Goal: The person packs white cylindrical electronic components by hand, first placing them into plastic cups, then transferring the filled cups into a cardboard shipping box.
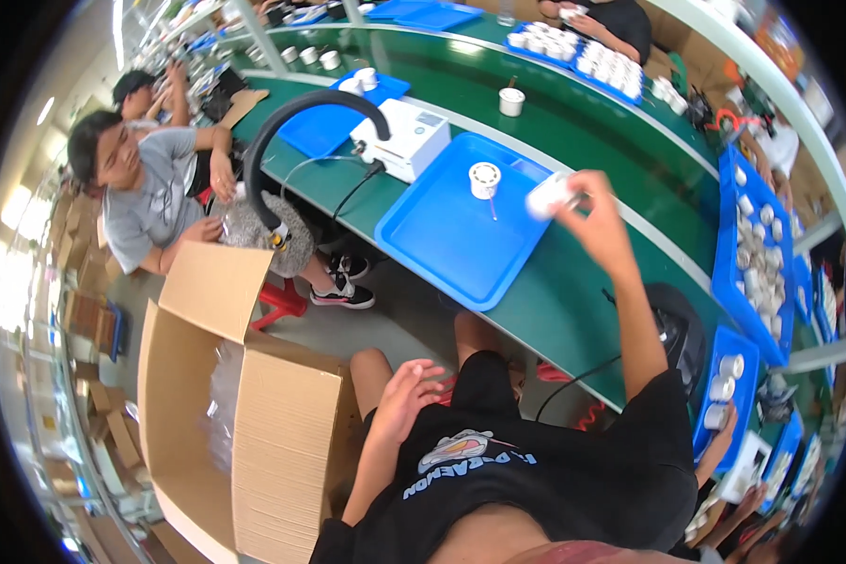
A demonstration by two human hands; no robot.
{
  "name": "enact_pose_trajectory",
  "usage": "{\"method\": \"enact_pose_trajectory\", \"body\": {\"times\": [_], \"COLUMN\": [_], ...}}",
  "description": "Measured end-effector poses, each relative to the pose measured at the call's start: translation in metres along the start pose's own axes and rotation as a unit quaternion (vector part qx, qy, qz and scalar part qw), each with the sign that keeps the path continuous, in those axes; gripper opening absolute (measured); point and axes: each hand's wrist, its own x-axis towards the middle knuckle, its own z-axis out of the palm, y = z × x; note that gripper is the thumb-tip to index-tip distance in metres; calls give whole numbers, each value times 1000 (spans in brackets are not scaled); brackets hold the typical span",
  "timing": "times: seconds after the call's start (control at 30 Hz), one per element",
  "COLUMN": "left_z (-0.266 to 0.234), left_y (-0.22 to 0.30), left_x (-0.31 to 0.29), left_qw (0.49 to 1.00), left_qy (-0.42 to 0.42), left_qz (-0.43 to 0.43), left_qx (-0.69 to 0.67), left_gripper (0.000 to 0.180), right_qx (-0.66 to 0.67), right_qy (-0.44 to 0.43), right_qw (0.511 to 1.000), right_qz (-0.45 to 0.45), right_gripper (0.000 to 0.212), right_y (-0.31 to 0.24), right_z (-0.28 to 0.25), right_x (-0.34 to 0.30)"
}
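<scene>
My right hand [592,211] is closed on a white round part [547,195], its fingers pinching the part's side. It holds the part above the right edge of a blue tray [442,246]; motion blurs the part a little. A similar white cylindrical part [484,176] with a slotted round top stands upright in the tray, a thin lead hanging from it. My left hand [410,399] rests over my lap with loosely bent fingers apart and nothing in them. It is nearest to the open cardboard box [287,442].
A white boxy device [409,141] with a black flexible hose [263,141] stands left of the tray. Beyond runs a green conveyor [592,146] carrying a white part [511,101]. Blue bins [724,273] of white parts stand at right. A seated person [160,179] works at left.
</scene>
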Motion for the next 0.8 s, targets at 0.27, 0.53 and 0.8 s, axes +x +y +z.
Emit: {"method": "enact_pose_trajectory", "body": {"times": [0.27, 0.53, 0.8], "left_z": [-24, -33, -144], "left_y": [22, 59, 115], "left_x": [-66, -165, -257], "left_qw": [960, 905, 768], "left_qy": [167, 221, 500], "left_qz": [149, 217, 247], "left_qx": [165, 291, 316], "left_gripper": [30, 34, 28], "right_qx": [-457, -596, -243], "right_qy": [222, 165, -65], "right_qw": [861, 780, 959], "right_qz": [22, 98, -128], "right_gripper": [47, 60, 47], "right_y": [198, 262, 76], "right_z": [-50, -51, 89], "right_x": [90, 64, 56]}}
